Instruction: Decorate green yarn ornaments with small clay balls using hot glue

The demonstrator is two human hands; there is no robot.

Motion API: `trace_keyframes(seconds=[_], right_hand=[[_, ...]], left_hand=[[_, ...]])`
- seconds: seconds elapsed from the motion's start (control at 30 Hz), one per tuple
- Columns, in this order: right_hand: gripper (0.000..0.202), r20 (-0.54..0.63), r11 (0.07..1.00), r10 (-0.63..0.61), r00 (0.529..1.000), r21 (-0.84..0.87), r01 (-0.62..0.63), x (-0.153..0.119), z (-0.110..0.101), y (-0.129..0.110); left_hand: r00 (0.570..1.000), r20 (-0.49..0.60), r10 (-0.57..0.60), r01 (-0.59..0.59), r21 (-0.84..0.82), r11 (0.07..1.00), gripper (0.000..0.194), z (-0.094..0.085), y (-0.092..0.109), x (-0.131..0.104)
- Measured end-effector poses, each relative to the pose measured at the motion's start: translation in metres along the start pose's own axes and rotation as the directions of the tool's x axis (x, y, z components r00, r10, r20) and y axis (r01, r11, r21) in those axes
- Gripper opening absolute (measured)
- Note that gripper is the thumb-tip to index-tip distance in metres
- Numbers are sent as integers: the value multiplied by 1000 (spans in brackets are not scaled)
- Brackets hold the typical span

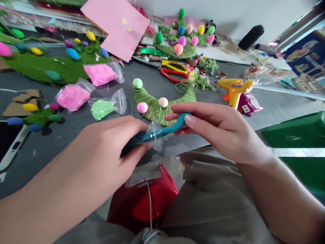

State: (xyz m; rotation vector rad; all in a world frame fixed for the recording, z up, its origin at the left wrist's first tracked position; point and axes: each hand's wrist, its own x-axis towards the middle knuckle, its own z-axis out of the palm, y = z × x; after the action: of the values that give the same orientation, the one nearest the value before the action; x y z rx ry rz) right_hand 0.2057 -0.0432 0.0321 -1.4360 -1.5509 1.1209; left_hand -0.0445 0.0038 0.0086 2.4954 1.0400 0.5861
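Observation:
My left hand (119,142) is closed round a clear plastic bag (157,134) of teal modelling clay (165,130). A strand of the clay stretches out of the bag's mouth to my right hand (210,127), whose thumb and fingers pinch its end. Just behind my hands, a crescent wrapped in green yarn (154,108) lies on the grey table, partly hidden by my right fingers. It carries a light green ball (137,83), a pink ball (142,107) and a cream ball (163,102).
Bags of pink clay (73,97) and light green clay (103,109) lie to the left. Red-handled scissors (174,75) and a yellow glue gun (235,88) lie behind and right. Green yarn pieces with coloured balls (181,41) stand at the back. Green bins (294,130) are at right.

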Motion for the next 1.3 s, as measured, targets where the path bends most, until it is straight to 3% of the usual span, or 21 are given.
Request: trace_keyframes(seconds=[0.1, 0.27, 0.4, 0.5, 0.67, 0.87, 0.97, 1.2, 1.3], right_hand=[[19, 80, 999, 24, 997, -28, -22, -1, -1, 4], [23, -1, 995, -11, 1000, -94, 11, -2, 0, 9], [26, 122, 999, 15, 992, -33, -11, -2, 2, 5], [25, 182, 996, 38, 983, -89, -22, -3, 4, 2], [20, 28, 977, -7, 1000, -213, 13, -2, 12, 3], [14, -63, 1000, -7, 998, -28, 5, 0, 23, -2], [17, -103, 1000, -24, 994, -22, 22, 1, 20, -4], [27, -33, 999, -32, 999, 13, 32, 1, 17, 2], [25, -2, 998, -7, 1000, -67, 7, -1, 17, 1]], left_hand=[[1000, -14, 25, -25, 4, 1000, 15, -1, 0, 1], [999, -12, 37, -37, 5, 999, 12, -1, -1, 4], [1000, 9, 11, -11, 22, 1000, 15, -1, 0, 5], [999, 10, 34, -34, -1, 999, 13, -1, 1, 5], [999, -13, 40, -40, 1, 999, 11, -2, 3, 4], [999, -2, 49, -49, 1, 999, 9, -5, 6, 6], [999, -6, 47, -47, -15, 999, 11, -5, 6, 6], [999, -10, 52, -52, -27, 998, 10, -2, 2, 5], [999, 3, 49, -49, -23, 999, 10, -1, 2, 5]])
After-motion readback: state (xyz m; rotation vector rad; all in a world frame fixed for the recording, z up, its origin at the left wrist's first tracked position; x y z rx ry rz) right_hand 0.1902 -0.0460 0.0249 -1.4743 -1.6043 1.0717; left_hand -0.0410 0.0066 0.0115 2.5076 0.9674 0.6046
